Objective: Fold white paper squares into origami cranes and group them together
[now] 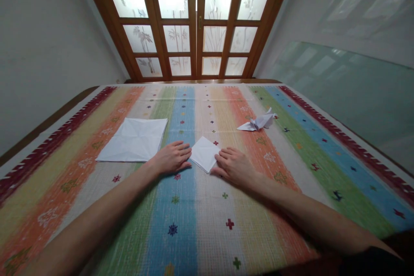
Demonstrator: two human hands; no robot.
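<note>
A small white sheet of paper, folded into a layered diamond [204, 154], lies on the tablecloth between my hands. My left hand [174, 157] rests palm down at its left corner, fingers stretched out with the tips by the paper's edge. On the other side, my right hand [233, 164] has its fingers curled and its thumb close in at the right corner, closed on the paper there. Left of my left hand is a stack of larger white square sheets [134, 139] with faint creases. A finished white paper crane [258, 121] lies farther back on the right.
A striped, patterned tablecloth [174, 250] covers the table. Behind its far edge stand wooden doors with frosted panes [197, 43]. A white wall [42, 43] is on the left; a pale green glossy panel [352, 90] runs along the right wall.
</note>
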